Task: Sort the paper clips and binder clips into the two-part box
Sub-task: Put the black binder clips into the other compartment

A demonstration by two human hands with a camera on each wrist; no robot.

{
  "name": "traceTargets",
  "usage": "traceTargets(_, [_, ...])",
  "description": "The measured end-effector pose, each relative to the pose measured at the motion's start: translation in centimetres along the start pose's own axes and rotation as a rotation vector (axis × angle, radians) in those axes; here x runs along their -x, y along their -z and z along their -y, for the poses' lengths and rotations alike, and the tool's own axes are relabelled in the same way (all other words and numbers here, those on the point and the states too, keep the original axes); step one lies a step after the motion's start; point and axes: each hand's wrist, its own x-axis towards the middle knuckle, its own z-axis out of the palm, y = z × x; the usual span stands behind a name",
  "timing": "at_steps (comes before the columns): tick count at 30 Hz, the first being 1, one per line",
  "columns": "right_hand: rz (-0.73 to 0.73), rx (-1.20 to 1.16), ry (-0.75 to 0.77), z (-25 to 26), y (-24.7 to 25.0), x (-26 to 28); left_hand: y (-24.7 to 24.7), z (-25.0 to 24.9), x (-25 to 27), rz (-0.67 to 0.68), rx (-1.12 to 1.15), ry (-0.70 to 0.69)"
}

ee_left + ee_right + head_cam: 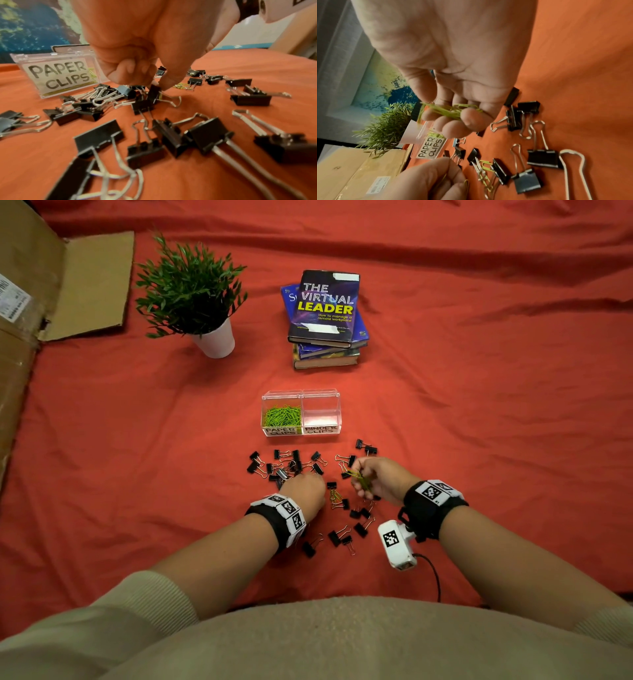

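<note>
The clear two-part box stands on the red cloth; its left half, labelled PAPER CLIPS, holds green paper clips, and the half labelled BINDER CLIPS has nothing in it. Black binder clips lie scattered in front of the box. My right hand hovers over them, its fingers curled round a bunch of green paper clips. My left hand reaches down into the pile and pinches a yellow-green paper clip beside a binder clip. A few loose paper clips lie between my hands.
A potted plant and a stack of books stand behind the box. Flattened cardboard lies along the left edge. More binder clips lie close to my wrists.
</note>
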Motion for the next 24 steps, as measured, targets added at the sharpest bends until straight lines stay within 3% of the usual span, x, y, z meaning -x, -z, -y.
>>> traceTargets(3, [-0.022,0.071,-0.050,-0.4,-0.7,-0.4,0.0,0.4,0.0,-0.026,0.119,0.016])
traceTargets(7, [-0.141,0.257,-0.060,-0.9,-1.0,-0.9,0.4,1.2,-0.1,-0.103,0.519,0.085])
traceTargets(10, [-0.235,0.494,0.016,-1.4,-0.8,-1.3,0.7,1.9,-0.5,-0.133,0.719,0.103])
traceTargets(13, [-0.265,0.745,0.107,-1.5,-1.1,-1.1,0.8,2.0,-0.9,-0.098,0.821,0.103])
traceTargets(18, [-0.168,1.089,0.114,-1.8,-2.4,-0.7,0.9,2.0,-1.9,-0.056,0.966,0.117])
traceTargets(21, [-0.165,1.139,0.087,-1.9,-2.2,-0.7,1.1,1.7,-2.0,-0.042,1.037,0.142])
traceTargets(24, [-0.214,1.139,0.084,-1.7,-1.7,-0.6,0.7,1.1,-2.0,-0.073,0.921,0.134])
